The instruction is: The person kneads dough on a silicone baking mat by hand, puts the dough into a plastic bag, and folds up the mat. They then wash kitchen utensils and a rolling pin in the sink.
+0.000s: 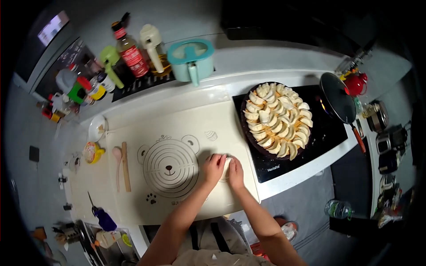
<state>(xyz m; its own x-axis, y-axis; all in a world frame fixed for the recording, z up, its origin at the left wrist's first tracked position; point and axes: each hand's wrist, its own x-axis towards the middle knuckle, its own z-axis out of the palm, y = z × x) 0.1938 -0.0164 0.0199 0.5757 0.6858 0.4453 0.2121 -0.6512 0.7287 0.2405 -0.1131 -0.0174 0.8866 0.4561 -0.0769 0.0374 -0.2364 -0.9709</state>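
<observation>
My left hand (215, 167) and my right hand (236, 172) are close together over the right part of a cream baking mat (120, 177) printed with a bear face. Between their fingers is a small pale dumpling (228, 164), partly hidden by the fingers. Both hands are closed around its sides. To the right, a large round dark tray (245, 128) bears many crescent-shaped dumplings (279, 122) laid in rings, on the black cooktop.
A rolling pin (126, 166) and a pink spoon (117, 164) lie at the mat's left, near a yellow cup (94, 153) and a white bowl (97, 128). Bottles (133, 55) and a teal container (191, 62) line the back. A lidded pan (338, 97) stands right of the tray.
</observation>
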